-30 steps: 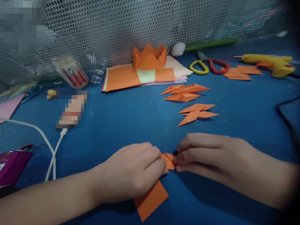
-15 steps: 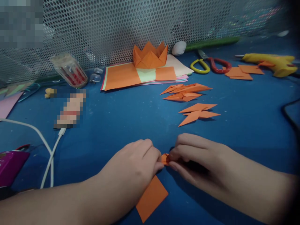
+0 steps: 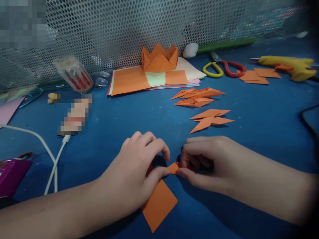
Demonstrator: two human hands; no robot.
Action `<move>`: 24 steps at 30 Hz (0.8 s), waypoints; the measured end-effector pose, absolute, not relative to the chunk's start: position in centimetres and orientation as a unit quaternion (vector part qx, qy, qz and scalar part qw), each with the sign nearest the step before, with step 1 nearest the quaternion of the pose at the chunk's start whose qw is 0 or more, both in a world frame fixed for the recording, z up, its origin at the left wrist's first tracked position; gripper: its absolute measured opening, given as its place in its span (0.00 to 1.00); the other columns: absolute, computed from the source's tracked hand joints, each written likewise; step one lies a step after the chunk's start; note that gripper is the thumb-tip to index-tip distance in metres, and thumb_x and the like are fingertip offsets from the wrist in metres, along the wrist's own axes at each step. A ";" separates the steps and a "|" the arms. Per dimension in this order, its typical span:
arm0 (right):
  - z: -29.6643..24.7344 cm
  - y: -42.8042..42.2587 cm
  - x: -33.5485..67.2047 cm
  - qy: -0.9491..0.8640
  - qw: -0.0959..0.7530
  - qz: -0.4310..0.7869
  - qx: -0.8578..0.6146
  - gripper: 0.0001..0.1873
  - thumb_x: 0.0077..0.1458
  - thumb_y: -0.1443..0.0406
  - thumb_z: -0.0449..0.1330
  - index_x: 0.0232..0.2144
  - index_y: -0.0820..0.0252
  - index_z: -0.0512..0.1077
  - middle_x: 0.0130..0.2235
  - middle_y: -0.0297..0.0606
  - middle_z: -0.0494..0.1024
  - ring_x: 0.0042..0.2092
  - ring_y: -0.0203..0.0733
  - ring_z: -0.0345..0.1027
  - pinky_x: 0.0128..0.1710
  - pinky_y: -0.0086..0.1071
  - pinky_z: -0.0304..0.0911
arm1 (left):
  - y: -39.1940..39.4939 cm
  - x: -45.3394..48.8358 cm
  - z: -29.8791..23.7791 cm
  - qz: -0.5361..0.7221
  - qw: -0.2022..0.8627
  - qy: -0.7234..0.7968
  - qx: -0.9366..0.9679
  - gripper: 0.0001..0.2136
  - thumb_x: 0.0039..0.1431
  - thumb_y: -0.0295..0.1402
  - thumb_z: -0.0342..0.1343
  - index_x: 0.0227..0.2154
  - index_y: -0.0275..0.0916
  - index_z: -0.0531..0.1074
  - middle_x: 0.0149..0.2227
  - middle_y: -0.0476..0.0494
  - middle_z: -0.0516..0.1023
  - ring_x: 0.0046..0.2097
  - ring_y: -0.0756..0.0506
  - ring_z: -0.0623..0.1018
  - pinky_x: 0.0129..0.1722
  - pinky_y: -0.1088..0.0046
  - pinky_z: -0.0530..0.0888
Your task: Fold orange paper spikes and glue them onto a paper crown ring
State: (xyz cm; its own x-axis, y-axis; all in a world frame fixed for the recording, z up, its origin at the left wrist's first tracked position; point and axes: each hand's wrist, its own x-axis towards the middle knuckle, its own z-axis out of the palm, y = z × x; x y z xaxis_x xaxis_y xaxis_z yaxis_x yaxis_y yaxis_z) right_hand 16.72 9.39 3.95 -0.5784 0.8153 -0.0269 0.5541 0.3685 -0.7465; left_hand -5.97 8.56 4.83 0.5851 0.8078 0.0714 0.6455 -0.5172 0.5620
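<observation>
A small folded piece of orange paper (image 3: 173, 168) lies between my hands, low over the blue table. My right hand (image 3: 211, 162) is closed, with thumb and fingertips pinching the paper's right end. At its left tip rests the thumb of my left hand (image 3: 142, 166), whose index finger is raised and apart, so this hand is open. A flat orange paper square (image 3: 160, 207) lies below, partly under my left hand. Farther up the table are a four-pointed orange folded piece (image 3: 211, 120) and a cluster of narrow orange folded pieces (image 3: 198, 97).
An orange paper crown (image 3: 159, 61) stands on stacked coloured sheets (image 3: 129, 81). Scissors (image 3: 234, 68), small orange squares (image 3: 256, 78) and a yellow glue gun (image 3: 286, 64) lie at back right. Leftward are a jar (image 3: 74, 74), a white cable (image 3: 53, 169) and a purple box (image 3: 13, 177).
My left hand has opened: its index finger has lifted off the folded paper and moved apart from the thumb. More of the paper now shows. My right hand keeps its pinch.
</observation>
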 end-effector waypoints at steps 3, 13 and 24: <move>4.1 9.7 16.7 -0.777 0.184 0.407 -0.443 0.07 0.55 0.66 0.66 0.27 0.56 0.72 0.19 0.25 0.66 0.20 0.30 0.56 0.18 0.24 0.51 | 9.0 -6.0 4.9 0.139 0.301 0.445 0.832 0.07 0.62 0.27 0.68 0.32 0.43 0.75 0.35 0.51 0.76 0.39 0.43 0.72 0.38 0.67 0.67; 3.8 9.4 17.2 -0.800 0.207 0.395 -0.401 0.08 0.62 0.60 0.65 0.32 0.55 0.81 0.25 0.30 0.74 0.23 0.31 0.61 0.21 0.25 0.57 | 9.8 -5.9 6.5 0.095 0.362 0.472 0.798 0.04 0.60 0.28 0.70 0.33 0.45 0.82 0.36 0.51 0.78 0.44 0.42 0.76 0.46 0.64 0.71; 3.2 8.3 16.9 -0.784 0.253 0.400 -0.401 0.04 0.58 0.64 0.61 0.30 0.55 0.71 0.22 0.26 0.68 0.21 0.30 0.59 0.20 0.23 0.56 | 8.9 -6.7 4.3 0.202 0.364 0.442 0.795 0.05 0.62 0.31 0.71 0.31 0.47 0.83 0.33 0.55 0.81 0.41 0.45 0.75 0.43 0.66 0.63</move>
State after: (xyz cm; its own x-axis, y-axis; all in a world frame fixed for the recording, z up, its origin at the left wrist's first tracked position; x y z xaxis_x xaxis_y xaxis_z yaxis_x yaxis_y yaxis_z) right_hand 16.94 8.34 3.17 -0.5502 0.8316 0.0756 0.4268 0.3579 -0.8305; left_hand -6.72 8.89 4.32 0.5280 0.8492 -0.0019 0.5555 -0.3437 0.7571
